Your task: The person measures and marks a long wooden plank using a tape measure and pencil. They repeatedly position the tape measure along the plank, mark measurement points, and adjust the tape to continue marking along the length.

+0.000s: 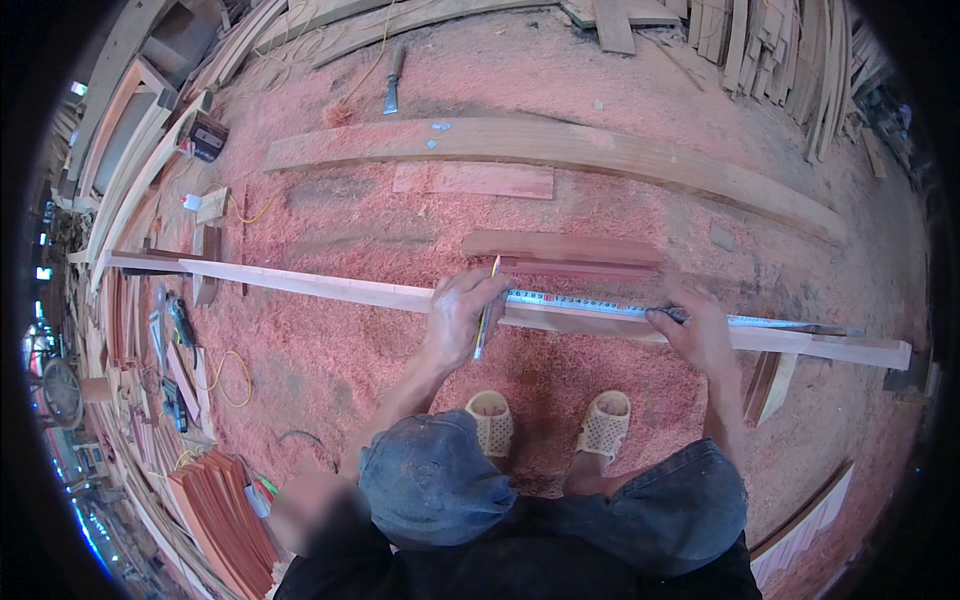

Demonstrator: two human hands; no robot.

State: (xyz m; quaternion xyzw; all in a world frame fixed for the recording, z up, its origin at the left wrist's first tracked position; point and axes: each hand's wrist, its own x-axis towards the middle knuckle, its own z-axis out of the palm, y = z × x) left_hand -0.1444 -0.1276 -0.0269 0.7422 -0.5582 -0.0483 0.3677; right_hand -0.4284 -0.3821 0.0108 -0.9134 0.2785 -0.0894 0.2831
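Observation:
A long, narrow pale wooden strip (330, 286) lies crosswise in front of me, its ends raised on a wooden block (205, 265) at left and another wooden support (768, 388) at right. My left hand (455, 318) is closed at the strip's middle, with a pencil (484, 335) held upright in its fingers. From beside that hand a tape measure's blade (570, 300) runs rightward along the strip. My right hand (697, 328) pinches the blade between thumb and fingers; beyond it the blade continues toward the strip's right end. Whether the left fingers also press the blade is hidden.
Pink shavings cover the floor. Beyond the strip lie reddish boards (560, 246), a pink board (475, 181), a long plank (600, 145) and a chisel (393, 85). Tools (180, 320) and stacked red boards (225, 510) stand left; slats (775, 60) fill the far right.

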